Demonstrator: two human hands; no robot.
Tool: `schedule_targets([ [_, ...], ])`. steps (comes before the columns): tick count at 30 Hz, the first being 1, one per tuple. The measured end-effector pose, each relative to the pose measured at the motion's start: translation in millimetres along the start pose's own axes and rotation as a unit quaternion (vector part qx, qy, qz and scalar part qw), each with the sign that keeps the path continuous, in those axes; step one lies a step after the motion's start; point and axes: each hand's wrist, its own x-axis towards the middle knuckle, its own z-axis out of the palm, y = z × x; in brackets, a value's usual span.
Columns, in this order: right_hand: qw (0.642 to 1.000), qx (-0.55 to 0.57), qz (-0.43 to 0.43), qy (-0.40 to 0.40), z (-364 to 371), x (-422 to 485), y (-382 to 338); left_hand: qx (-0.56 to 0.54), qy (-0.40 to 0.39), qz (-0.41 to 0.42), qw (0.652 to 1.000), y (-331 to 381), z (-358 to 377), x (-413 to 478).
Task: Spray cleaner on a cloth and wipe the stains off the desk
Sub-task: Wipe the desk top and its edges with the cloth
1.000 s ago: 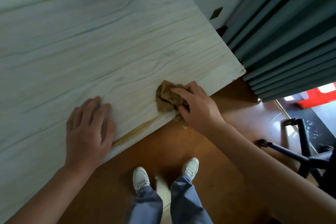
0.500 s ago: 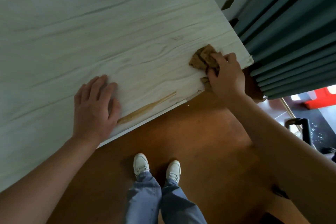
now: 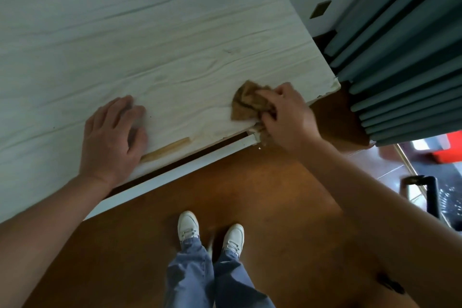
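Note:
A pale wood-grain desk [image 3: 155, 40] fills the upper left of the head view. My right hand [image 3: 287, 115] grips a crumpled brown cloth [image 3: 246, 102] and presses it on the desk near the front edge, left of the desk's right corner. A brown streak of stain [image 3: 167, 149] lies along the front edge between my two hands. My left hand [image 3: 112, 132] rests flat on the desk, fingers straight, just left of the streak. No spray bottle is in view.
Grey-green curtains [image 3: 400, 52] hang right of the desk corner. A black chair base [image 3: 430, 195] stands at the right on the brown floor [image 3: 262, 195]. My white shoes [image 3: 210, 232] stand below the desk edge. A red object [image 3: 447, 150] lies beyond the curtain.
My right hand with the cloth went right toward the desk corner, then came back left along the front edge. The stain streak looks shorter at its right end. My left hand stayed flat.

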Motion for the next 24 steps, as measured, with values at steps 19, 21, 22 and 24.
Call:
schedule_targets([
  [19, 0.994, 0.028, -0.101, -0.023, 9.2, -11.9, -2.0, 0.028, -0.018, -0.016, 0.999, 3.1, -1.1, 1.3],
  [21, 0.999, 0.013, -0.035, -0.013, -1.9, 3.9, 14.5, 0.026, -0.018, -0.017, 0.999, 2.8, -1.3, 1.3],
  [22, 1.0, 0.002, -0.003, -0.004, -8.1, 14.0, 23.6, 0.024, -0.018, -0.017, 0.999, 2.5, -1.6, 1.7],
  [24, 0.999, -0.021, 0.038, 0.023, -16.8, 34.8, 39.7, 0.02, -0.018, -0.014, 1.0, 1.6, -1.4, 1.5],
])
